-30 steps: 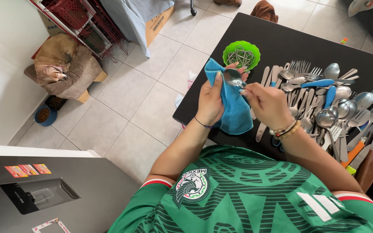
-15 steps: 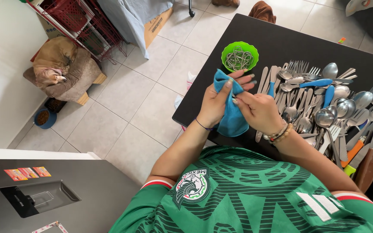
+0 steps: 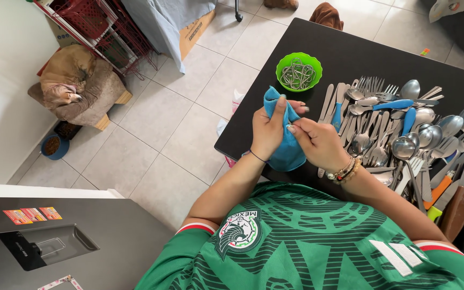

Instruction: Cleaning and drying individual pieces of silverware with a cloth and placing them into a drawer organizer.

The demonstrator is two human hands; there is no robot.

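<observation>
Head view: we see spoon bowl, bare a second ago, now wrapped inside blue cloth (image 3: 284,140) above tabletop (image 3: 350,53) edge. Left hand (image 3: 267,131) grip clenched around cloth; right hand (image 3: 318,142) grip pinching into fold. We judge wiping underway.

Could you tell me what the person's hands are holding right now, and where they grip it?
The left hand grips the blue cloth near its top, thumb pressed on it. The right hand pinches into the cloth's middle; whatever is wrapped inside is hidden.
</observation>
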